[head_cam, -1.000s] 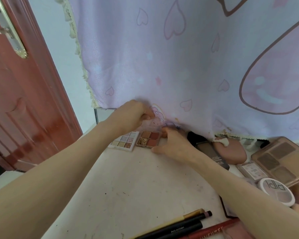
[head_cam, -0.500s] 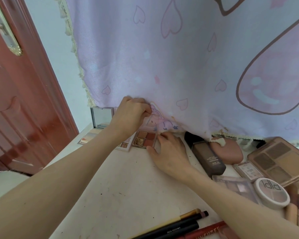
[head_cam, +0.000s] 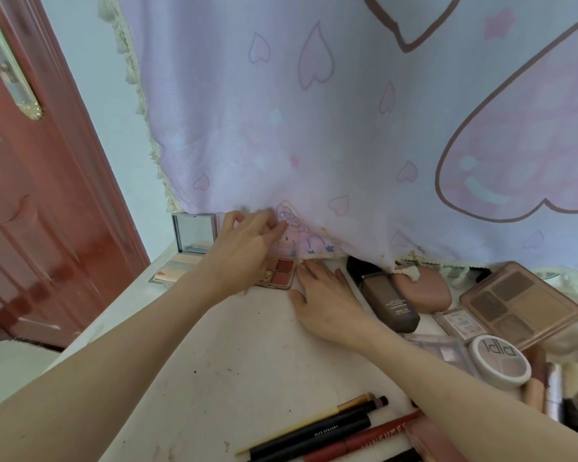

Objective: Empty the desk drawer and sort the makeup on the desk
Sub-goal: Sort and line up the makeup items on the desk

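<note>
A red-brown door (head_cam: 44, 201) fills the far left. On the white desk (head_cam: 247, 365), at its far left corner, an open mirrored compact (head_cam: 187, 248) stands with its lid upright against the wall and its pan tray lying flat toward the near side.

Just right of it, the left hand (head_cam: 244, 251) reaches in from the near left, its fingers loosely curled and pinched at the hem of the lilac heart-print cloth (head_cam: 314, 128) that hangs down to the desk; whether it grips the cloth or the clear lid of the palette below is hard to tell. Under that hand lies a small four-pan eyeshadow palette (head_cam: 279, 272) with rust and glitter shades, flat on the desk at the far edge, its long axis running near to far.

Touching the palette's right edge, the right hand (head_cam: 327, 305) lies palm down and flat on the desk, fingers spread and pointing far-left, holding nothing.

Right of it a dark foundation bottle (head_cam: 386, 300) lies on its side, cap toward the cloth, long axis near to far. Beside it sits a pink sponge case (head_cam: 421, 290), then a brown contour palette (head_cam: 521, 303), with a round white compact (head_cam: 499, 361) nearer.

Along the near edge, a few pencils and brushes (head_cam: 327, 428) lie together, pointing far-right.
</note>
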